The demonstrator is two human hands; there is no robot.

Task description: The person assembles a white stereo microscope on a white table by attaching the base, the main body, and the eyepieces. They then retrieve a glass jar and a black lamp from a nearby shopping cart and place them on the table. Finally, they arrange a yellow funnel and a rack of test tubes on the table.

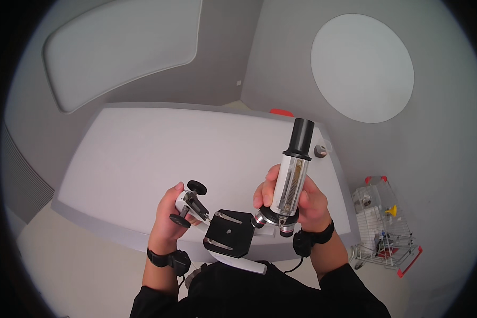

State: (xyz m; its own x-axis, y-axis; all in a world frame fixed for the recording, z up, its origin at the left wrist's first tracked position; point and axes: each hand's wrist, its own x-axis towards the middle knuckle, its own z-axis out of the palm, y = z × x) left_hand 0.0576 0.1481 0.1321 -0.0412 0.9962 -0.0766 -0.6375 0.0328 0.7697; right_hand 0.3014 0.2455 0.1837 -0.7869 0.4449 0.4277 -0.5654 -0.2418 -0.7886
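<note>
My left hand (168, 216) is closed round the white arm of a microscope stand (231, 235), close to its two black focus knobs. The stand's square black stage, with two metal clips, faces up, and part of its white base shows below. In my right hand (314, 205) is a microscope tube (291, 183), white with a black eyepiece end pointing up and away. A toothed rack shows along its side. Objective lenses on a black nosepiece sit at its lower end, beside the stage's right edge; whether they touch it I cannot tell.
Both things are held over the near edge of a white table (143, 146). A small dark object (320, 151) lies near the table's right edge. A wire shopping cart (384, 228) with red handles and several items stands to the right. Something red (281, 112) shows behind the table.
</note>
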